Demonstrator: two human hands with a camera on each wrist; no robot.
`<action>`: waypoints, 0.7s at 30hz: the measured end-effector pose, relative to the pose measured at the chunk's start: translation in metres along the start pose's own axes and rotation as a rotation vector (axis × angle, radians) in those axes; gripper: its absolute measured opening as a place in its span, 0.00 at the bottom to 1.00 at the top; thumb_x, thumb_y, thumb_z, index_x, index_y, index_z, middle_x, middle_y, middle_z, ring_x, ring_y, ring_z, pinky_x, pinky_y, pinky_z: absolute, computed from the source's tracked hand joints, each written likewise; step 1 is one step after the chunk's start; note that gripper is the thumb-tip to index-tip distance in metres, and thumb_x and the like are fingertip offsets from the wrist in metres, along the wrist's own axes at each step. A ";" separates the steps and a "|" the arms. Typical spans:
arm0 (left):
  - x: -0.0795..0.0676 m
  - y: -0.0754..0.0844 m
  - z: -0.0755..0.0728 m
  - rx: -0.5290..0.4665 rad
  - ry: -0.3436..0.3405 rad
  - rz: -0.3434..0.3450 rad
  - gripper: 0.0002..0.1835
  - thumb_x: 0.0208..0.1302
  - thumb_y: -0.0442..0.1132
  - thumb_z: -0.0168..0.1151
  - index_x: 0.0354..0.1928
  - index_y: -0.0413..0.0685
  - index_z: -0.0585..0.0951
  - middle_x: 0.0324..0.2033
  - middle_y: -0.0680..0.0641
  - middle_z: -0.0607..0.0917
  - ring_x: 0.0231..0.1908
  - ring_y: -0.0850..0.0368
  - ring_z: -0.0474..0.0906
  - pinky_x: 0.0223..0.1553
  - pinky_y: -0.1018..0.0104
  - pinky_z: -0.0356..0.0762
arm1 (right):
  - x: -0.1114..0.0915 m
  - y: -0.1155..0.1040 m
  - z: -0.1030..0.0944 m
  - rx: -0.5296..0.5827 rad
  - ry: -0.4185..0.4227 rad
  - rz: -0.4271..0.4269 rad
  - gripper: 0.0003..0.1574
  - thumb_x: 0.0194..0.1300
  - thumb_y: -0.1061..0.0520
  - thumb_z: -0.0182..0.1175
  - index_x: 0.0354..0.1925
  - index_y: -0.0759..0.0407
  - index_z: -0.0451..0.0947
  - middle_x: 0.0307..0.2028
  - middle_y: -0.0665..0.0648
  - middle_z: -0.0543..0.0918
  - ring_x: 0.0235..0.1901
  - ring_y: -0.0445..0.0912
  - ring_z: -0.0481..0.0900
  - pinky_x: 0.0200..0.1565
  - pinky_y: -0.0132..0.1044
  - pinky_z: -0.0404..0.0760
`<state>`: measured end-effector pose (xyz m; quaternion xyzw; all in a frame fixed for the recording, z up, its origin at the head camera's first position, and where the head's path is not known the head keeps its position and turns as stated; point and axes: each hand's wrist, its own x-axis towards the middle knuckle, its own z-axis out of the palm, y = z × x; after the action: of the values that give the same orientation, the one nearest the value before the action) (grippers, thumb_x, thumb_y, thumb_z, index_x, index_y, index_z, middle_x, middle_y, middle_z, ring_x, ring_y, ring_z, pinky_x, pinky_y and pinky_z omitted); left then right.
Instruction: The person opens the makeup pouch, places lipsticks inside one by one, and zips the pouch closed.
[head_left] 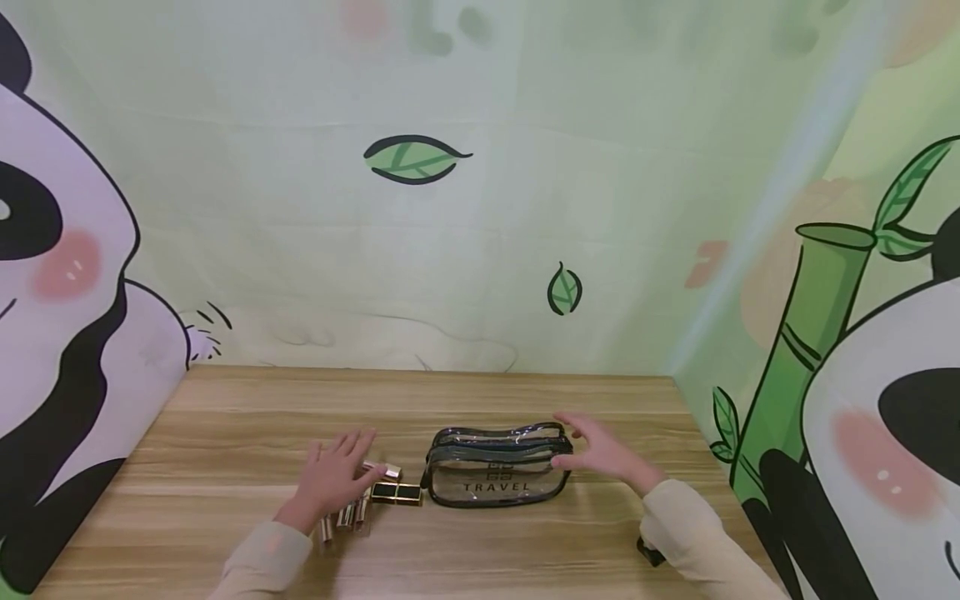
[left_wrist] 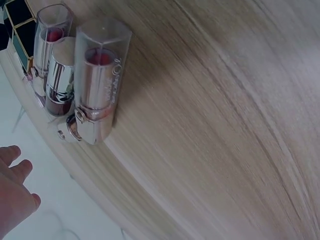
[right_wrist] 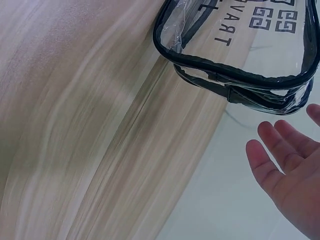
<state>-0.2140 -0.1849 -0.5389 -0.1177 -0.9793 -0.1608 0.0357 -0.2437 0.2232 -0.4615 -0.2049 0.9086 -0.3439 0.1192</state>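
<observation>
A clear pouch (head_left: 495, 479) with black piping and the word TRAVEL stands on the wooden table. Beside its right end is my right hand (head_left: 600, 450), fingers spread and nothing in them; the right wrist view shows the same hand (right_wrist: 290, 165) next to the pouch (right_wrist: 240, 55). My left hand (head_left: 333, 479) hovers over a group of lipsticks, its fingers extended. In the left wrist view a clear-capped lipstick (left_wrist: 97, 85) lies beside a silver lipstick (left_wrist: 61, 75) and another clear-capped one (left_wrist: 50, 35). A black and gold lipstick case (head_left: 396, 494) lies between them and the pouch.
The wooden table (head_left: 480, 558) ends at a cloth backdrop (head_left: 480, 250) printed with pandas, leaves and bamboo. A small black object (head_left: 649, 552) shows under the right sleeve (head_left: 682, 525).
</observation>
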 end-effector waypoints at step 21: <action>-0.002 0.015 0.008 -0.039 0.009 0.043 0.38 0.58 0.62 0.46 0.65 0.47 0.58 0.61 0.37 0.63 0.61 0.37 0.58 0.58 0.34 0.44 | 0.006 0.002 0.009 -0.036 0.024 -0.003 0.43 0.44 0.58 0.63 0.60 0.59 0.61 0.56 0.64 0.66 0.47 0.56 0.70 0.43 0.50 0.74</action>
<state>-0.2089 -0.1691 -0.5416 -0.1388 -0.9730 -0.1795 0.0414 -0.2463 0.2171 -0.4698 -0.2041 0.9158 -0.3301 0.1039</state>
